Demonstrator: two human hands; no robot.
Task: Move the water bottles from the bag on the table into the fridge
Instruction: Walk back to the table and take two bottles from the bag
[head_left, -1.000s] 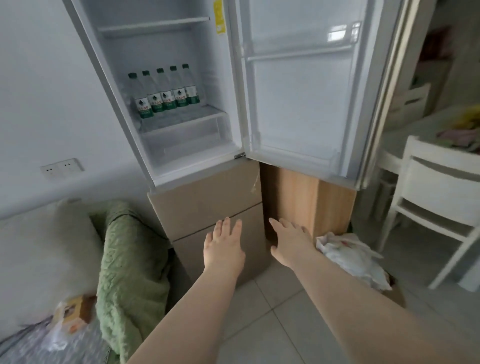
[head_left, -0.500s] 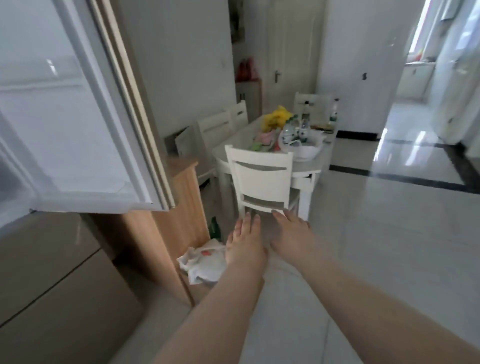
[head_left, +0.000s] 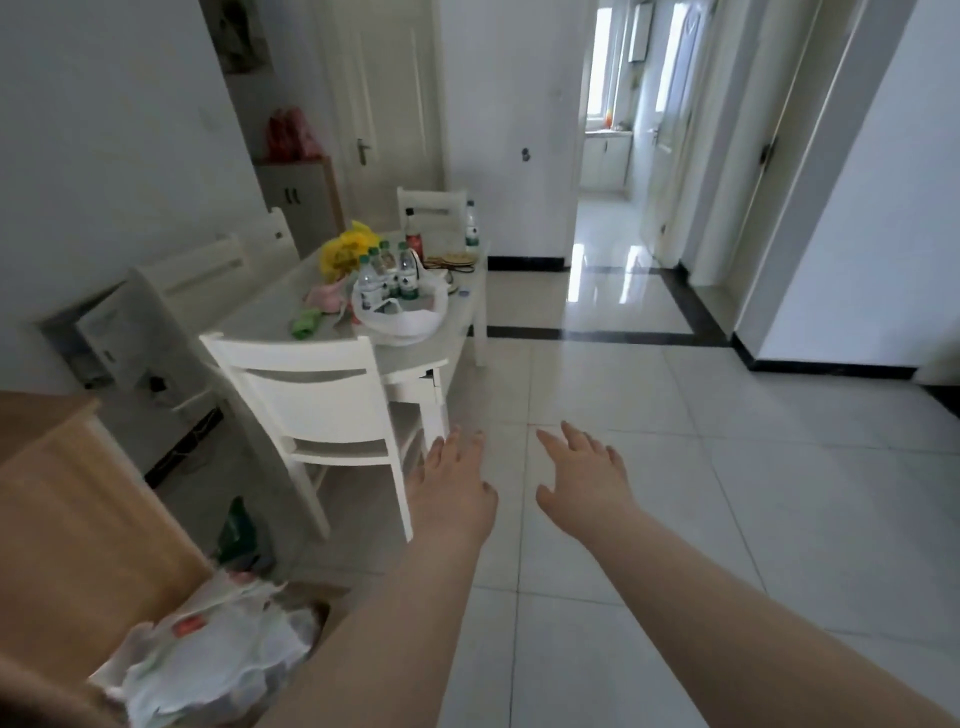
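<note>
- Head view: left hand (head_left: 451, 501) and right hand (head_left: 587, 488) empty, fingers spread straight.
- Bag (head_left: 400, 323) holding bottles (head_left: 408, 274) sits on table (head_left: 415, 364) at eleven o'clock from the hands.

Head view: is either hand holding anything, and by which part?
Nothing is held. The left hand and right hand are empty, fingers spread; the water bottles sit in the bag on the table.

Daylight enters through the far window (head_left: 604, 78) and throws hard glare onto the glossy floor tiles (head_left: 613, 260). The left wall (head_left: 104, 156) lies dim. Wide-angle distortion bows the door frame (head_left: 810, 156) at right. The water bottles (head_left: 387, 273) and the near crumpled plastic (head_left: 208, 665) appear soft.
</note>
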